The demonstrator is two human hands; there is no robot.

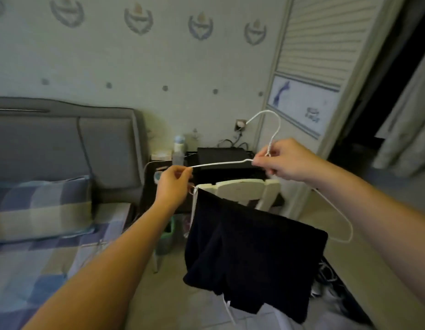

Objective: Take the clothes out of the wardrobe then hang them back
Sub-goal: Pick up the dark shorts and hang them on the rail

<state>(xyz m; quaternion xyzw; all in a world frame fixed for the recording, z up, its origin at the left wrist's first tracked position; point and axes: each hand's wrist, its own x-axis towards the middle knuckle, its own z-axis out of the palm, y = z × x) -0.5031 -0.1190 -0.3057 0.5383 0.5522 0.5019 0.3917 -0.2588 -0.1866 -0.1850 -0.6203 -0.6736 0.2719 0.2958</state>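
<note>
Beside wardrobe door [325,44] (print blurred): hands [173,186] [285,160] on hanger [221,163], black shorts [254,246]

Setting I log: home bedroom. Grey padded headboard [64,144] against pale wallpaper with blue crest motifs [159,63]; blue-and-cream checked pillow [40,206] on matching bedsheet [35,270]; white louvred wardrobe door [321,44] at right; black bedside table [148,194] bearing bottles [179,148].

We see a grey padded headboard [64,144] behind a checked pillow [40,206], a white chair [240,189] before a black bedside table [146,198].
</note>
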